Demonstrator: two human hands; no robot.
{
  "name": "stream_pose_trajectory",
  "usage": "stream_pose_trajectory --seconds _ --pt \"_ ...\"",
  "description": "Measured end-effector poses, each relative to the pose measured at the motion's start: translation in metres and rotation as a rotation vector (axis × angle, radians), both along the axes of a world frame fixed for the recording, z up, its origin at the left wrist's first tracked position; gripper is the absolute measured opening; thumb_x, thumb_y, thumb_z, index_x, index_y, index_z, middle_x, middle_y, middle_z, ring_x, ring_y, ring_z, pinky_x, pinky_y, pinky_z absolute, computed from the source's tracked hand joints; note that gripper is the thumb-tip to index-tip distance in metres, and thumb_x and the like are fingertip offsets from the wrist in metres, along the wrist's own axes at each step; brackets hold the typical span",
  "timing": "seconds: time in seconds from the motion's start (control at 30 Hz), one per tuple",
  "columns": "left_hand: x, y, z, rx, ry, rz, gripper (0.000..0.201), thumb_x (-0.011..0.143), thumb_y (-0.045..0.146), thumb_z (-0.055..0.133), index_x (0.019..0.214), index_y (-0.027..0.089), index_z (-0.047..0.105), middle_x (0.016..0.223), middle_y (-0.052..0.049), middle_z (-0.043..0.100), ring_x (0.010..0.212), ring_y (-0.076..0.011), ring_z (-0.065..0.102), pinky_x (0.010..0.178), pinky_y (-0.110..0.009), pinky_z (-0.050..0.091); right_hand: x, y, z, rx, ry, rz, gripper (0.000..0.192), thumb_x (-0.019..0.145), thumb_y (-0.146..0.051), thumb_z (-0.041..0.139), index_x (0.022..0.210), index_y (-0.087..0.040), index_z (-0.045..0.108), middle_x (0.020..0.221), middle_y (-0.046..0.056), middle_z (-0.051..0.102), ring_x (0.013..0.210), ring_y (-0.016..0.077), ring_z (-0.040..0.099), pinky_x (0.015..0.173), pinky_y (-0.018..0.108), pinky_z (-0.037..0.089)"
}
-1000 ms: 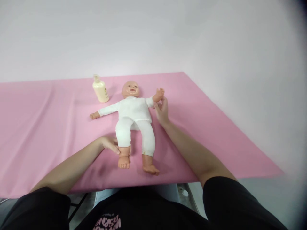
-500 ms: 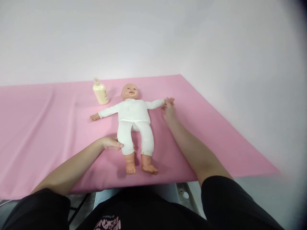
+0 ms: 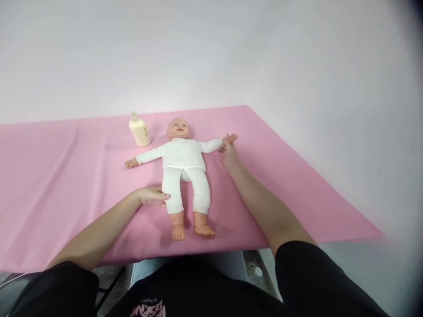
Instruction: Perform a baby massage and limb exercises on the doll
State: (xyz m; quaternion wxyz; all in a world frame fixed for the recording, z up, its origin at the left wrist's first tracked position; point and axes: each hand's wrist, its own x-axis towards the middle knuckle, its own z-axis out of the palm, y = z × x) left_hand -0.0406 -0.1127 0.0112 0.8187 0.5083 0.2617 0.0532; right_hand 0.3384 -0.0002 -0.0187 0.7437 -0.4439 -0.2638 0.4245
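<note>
A baby doll (image 3: 183,154) with a white cloth body lies on its back on the pink cloth, arms spread and feet toward me. My left hand (image 3: 152,196) grips the doll's leg on the left at the knee, thumb on top and the other fingers mostly hidden beneath. At the far end of the doll's outstretched arm on the right, my right hand (image 3: 229,152) holds the small plastic hand from below. Some of my right fingers are hidden behind that hand and wrist.
A clear bottle of pale yellow lotion (image 3: 139,131) stands left of the doll's head. The pink cloth (image 3: 66,185) covers the table, and its edges show at the back, right and front. A white wall (image 3: 165,53) rises behind.
My right hand and the doll's hand in it have shifted slightly left. My left hand stays at the knee, and its fingertips no longer show between the legs.
</note>
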Motion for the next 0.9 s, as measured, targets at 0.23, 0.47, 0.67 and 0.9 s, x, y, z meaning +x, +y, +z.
stream_pose_trajectory --seconds 0.23,0.47,0.67,0.9 --pt "-0.017 0.019 0.019 0.154 0.153 0.258 0.046 0.086 0.061 0.071 0.097 0.016 0.072 0.087 -0.008 0.077 0.083 -0.0216 0.073 0.072 -0.028 0.057 -0.001 0.004 0.002 0.032 0.076 0.022 0.068 0.081 -0.07 0.061 0.132 -0.025 0.055 0.094 0.004 0.069 0.061 0.0104 0.054 0.049 0.02 0.036" --pt "-0.002 0.049 0.074 0.788 0.38 0.577 0.041 0.094 0.043 0.062 0.062 0.018 0.061 0.051 -0.001 0.058 0.048 -0.0124 0.05 0.052 -0.023 0.037 -0.006 0.003 0.004 0.012 -0.059 0.0 0.077 0.072 -0.042 0.07 0.142 -0.027 0.044 0.107 0.004 0.068 0.064 0.0101 0.053 0.047 0.018 0.033" --pt "0.096 0.09 0.101 0.981 0.138 0.601 0.034 0.096 0.032 0.053 0.066 0.017 0.058 0.06 -0.001 0.059 0.057 -0.0128 0.055 0.065 -0.026 0.043 -0.007 0.004 0.009 -0.033 0.047 -0.002 0.058 0.084 -0.064 0.057 0.121 -0.02 0.058 0.092 0.007 0.069 0.06 0.0124 0.054 0.04 0.018 0.028" --pt "0.241 0.128 0.096 0.909 0.131 0.583 0.017 0.097 0.021 0.057 0.081 0.015 0.056 0.079 -0.002 0.061 0.069 -0.0117 0.054 0.071 -0.025 0.04 -0.005 0.009 -0.004 0.081 -0.253 0.016 0.068 0.083 -0.072 0.059 0.132 -0.027 0.046 0.1 0.003 0.066 0.058 0.0092 0.048 0.046 0.02 0.035"
